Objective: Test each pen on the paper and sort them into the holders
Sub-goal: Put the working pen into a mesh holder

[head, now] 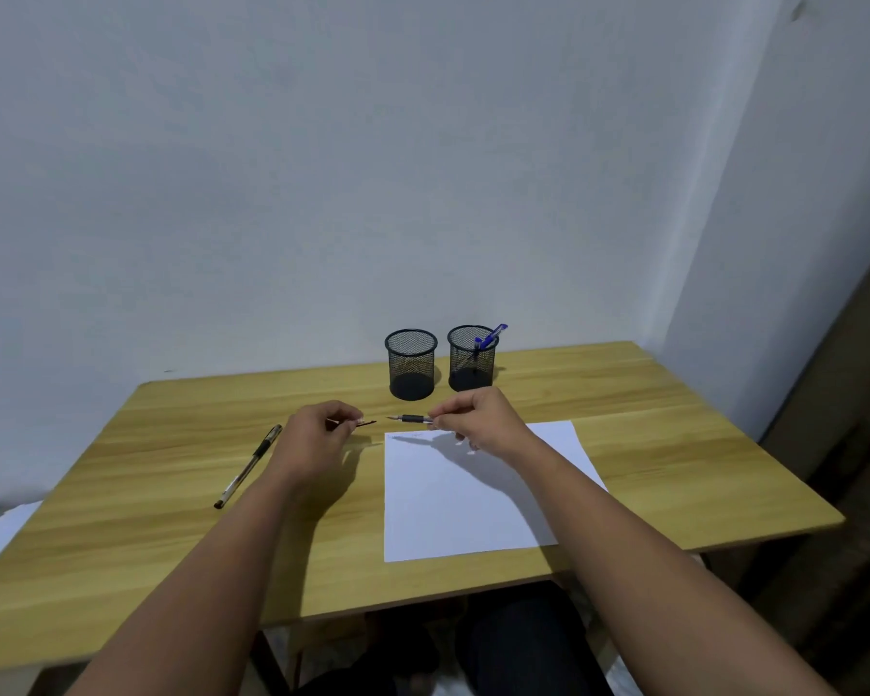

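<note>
Right now your right hand [478,424] hovers over the far edge of the paper [468,499], fingers curled and pinching an uncapped pen [410,419] by its barrel. The pen lies almost level in the air, its bare tip pointing toward nine o'clock, above the wood just beyond the sheet's far left corner. Your left hand [317,439] sits at nine o'clock from it, near but apart, fingers curled and pinching a small dark piece that looks like the pen's cap [365,422]; it is too small to be sure. The cap's end points toward three o'clock, facing the pen tip across a short gap.

The paper lies flat on the wooden table [172,519], at about five o'clock from the table's middle, with faint marks near its far left corner that are too small to read. Your right forearm crosses above its right side and throws a shadow over it.

At twelve o'clock, near the table's far edge, two black mesh holders stand upright just beside each other. The left holder [411,364] shows no pen. The right holder [472,358] has a blue pen [490,336] leaning toward one o'clock, its top above the rim.

At nine o'clock from your left hand, well apart, a capped black pen [248,466] lies on the table, slanting from seven to one o'clock.
</note>
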Motion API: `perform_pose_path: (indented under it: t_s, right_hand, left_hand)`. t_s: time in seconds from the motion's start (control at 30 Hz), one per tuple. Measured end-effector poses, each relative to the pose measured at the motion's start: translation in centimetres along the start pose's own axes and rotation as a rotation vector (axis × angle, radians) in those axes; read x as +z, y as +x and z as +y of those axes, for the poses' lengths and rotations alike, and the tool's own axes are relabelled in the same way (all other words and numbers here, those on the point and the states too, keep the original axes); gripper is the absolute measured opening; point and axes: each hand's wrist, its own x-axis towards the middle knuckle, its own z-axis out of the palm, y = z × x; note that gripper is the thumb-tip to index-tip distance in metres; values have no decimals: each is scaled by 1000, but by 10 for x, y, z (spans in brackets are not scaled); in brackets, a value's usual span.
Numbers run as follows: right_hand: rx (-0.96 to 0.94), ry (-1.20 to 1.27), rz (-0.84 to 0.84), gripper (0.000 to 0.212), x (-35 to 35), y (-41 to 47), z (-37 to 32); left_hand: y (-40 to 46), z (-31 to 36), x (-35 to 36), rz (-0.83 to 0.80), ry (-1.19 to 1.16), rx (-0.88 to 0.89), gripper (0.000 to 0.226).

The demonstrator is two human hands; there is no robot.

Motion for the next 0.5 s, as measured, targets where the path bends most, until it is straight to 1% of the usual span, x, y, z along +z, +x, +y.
perform_pose_path:
  t_s: [0.17,0.43,0.5]
  right_hand:
    - [-64,14,-18,8,4,0,-5]
    - [-73,17,-53,11,3,-4,-10]
    - [-62,24,-64,11,5,-5,-11]
  left_hand:
    - [0,10,-4,-74,-22,38,13]
    - [-4,25,-3,-137,-37,62,12]
    - [-5,30,-3,-157,-97,57,12]
